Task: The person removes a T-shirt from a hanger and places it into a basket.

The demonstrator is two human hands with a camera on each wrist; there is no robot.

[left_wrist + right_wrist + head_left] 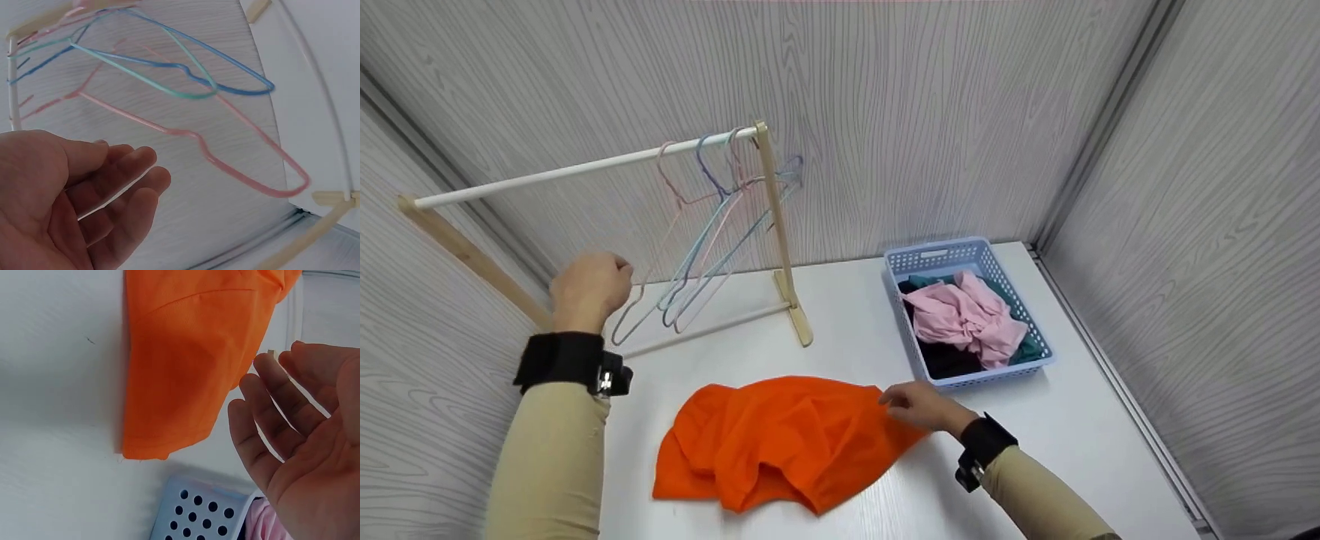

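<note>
An orange garment (787,435) lies crumpled on the white table in the head view. Over its right end hovers my right hand (919,405), which holds nothing; in the right wrist view the fingers of this hand (298,422) are loosely bent beside the orange cloth (180,371). My left hand (591,289) is raised near the clothes rack, just left of the hangers. Seen in the left wrist view, the left hand (84,197) has relaxed, bent fingers with nothing between them. Closest to it is a pink hanger (135,117), apart from the fingers.
A wooden rack with a white rod (585,169) stands at the back left. Several hangers, among them a blue hanger (706,169), hang near its right post (776,210). At the right, a blue perforated basket (896,259) holds a pink cloth (967,319) and dark and green cloths.
</note>
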